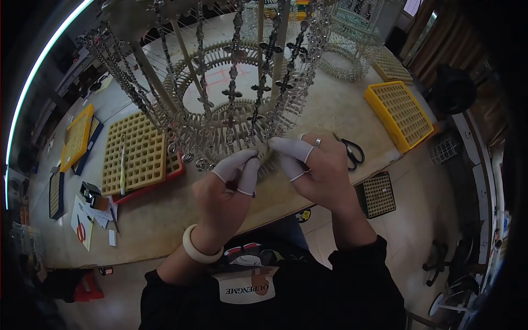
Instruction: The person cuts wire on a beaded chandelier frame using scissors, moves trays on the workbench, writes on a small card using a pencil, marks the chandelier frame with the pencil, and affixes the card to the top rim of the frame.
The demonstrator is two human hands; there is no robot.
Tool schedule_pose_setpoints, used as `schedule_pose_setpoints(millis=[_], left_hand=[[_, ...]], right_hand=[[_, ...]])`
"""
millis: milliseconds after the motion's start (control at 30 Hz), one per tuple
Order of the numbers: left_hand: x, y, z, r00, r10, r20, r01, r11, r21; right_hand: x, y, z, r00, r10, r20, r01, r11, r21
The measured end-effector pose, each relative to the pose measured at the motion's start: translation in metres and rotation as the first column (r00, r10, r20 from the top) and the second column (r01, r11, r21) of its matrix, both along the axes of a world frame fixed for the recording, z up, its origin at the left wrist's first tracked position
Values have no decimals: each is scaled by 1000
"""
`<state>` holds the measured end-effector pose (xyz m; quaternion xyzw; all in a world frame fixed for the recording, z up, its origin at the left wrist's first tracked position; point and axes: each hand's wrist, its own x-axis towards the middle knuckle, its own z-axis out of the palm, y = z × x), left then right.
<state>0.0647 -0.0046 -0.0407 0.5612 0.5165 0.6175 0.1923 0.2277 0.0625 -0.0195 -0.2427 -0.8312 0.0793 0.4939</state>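
Worktable (341, 107), pale, worn surface; its near edge runs just before the wearer's torso, rising toward the right; a stretch of tabletop lies between the ring rack and the yellow tray (383, 122) at right, another between the tan tray (135, 148) and the near edge.

Left hand (223, 192), raised over the table, forearm angled inward; white bangle (202, 247) at the wrist; thumb and forefinger in pale fabric covers, bent together near the tips; whether anything is gripped cannot be told.

Right hand (319, 170), just beside the left, back of hand uppermost; forefinger extended to the rack's lower fringe, thumb below it; covers alike; metal ring (318, 143) on one finger; grip cannot be told.

Ring rack (190, 124), directly before both hands; round tiers with close-set pegs, upright posts; metallic bead strands (235, 71) hanging down it, some with dark cross-shaped links.

Tan tray, left of the rack, square pockets in rows, red base beneath; yellow tray, similarly pocketed; black-handled scissors (356, 155), near the right hand.
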Motion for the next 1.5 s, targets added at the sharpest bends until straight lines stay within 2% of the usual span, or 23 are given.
schedule_pose_setpoints(millis=[167, 233, 333, 433, 500, 633, 700, 767, 800, 833, 867, 900, 933, 967, 1033, 1100, 1167, 1233, 1300, 1333, 1367, 1433, 1500], left_hand=[[-1, -1, 0, 1000, 22, -22, -23, 999, -28], [0, 0, -2, 1000, 27, -10, -27, 999, 19], [-2, -2, 1, 999, 26, -41, -27, 1000, -16], [-4, -2, 4, 995, 43, -87, -38, 998, 58], [-7, -3, 4, 991, 63, -120, -54, 995, 80], [-12, -4, 4, 971, 96, -219, -70, 990, 123], [-11, -9, 5, 967, 27, -254, -4, 996, 89], [-6, -15, 4, 958, -42, -282, 59, 997, 54], [-1, -18, 1, 970, -221, -105, 202, 966, -163], [3, -19, -3, 931, -349, 107, 364, 867, -340], [7, -14, -16, 933, -344, 107, 360, 870, -337], [9, -5, -37, 895, -429, 121, 446, 853, -270], [13, 2, -44, 851, -510, 127, 526, 827, -200], [17, 4, -45, 854, -504, 126, 520, 832, -196], [25, 7, -41, 839, -516, 173, 545, 791, -279], [32, 13, -42, 796, -563, 224, 605, 752, -262], [35, 15, -40, 745, -612, 265, 665, 709, -235], [35, 11, -37, 630, -678, 378, 777, 556, -296], [35, 6, -44, 587, -684, 433, 808, 529, -260], [34, 4, -46, 535, -691, 486, 840, 494, -224], [32, 2, -45, 540, -685, 488, 837, 497, -228], [25, -1, -35, 539, -571, 619, 834, 465, -298], [17, -2, -28, 522, -553, 650, 843, 449, -295]], right_hand=[[-3, -1, 0, 1000, -11, -5, 11, 1000, -17], [-3, -1, 1, 1000, -12, -23, 11, 1000, -25], [-2, -2, 5, 998, -52, 31, 53, 998, -27], [-4, -3, 6, 998, -18, -67, 11, 994, -105], [-5, -5, 10, 981, -70, -181, 58, 996, -72], [-3, 1, 12, 954, -112, -278, 120, 993, 13], [15, 7, 8, 895, -331, -299, 312, 944, -108], [47, 25, -8, 787, -607, -107, 527, 752, -397], [68, 38, -24, 747, -659, 83, 628, 661, -411], [89, 49, -45, 681, -681, 270, 723, 565, -398], [107, 55, -66, 614, -678, 405, 787, 485, -381], [120, 59, -83, 535, -656, 532, 845, 405, -350], [128, 60, -92, 539, -654, 531, 842, 412, -347], [134, 59, -99, 554, -638, 535, 833, 411, -371], [135, 61, -99, 571, -617, 542, 821, 416, -391], [135, 61, -95, 602, -578, 551, 793, 356, -494], [136, 59, -90, 630, -551, 548, 771, 359, -525], [137, 55, -91, 659, -520, 543, 747, 369, -554], [138, 47, -101, 598, -541, 592, 801, 439, -408], [138, 47, -102, 602, -535, 593, 798, 443, -410], [138, 46, -104, 618, -542, 569, 786, 431, -443], [130, 42, -104, 640, -547, 539, 767, 424, -481], [117, 33, -98, 708, -678, 195, 559, 371, -741]])
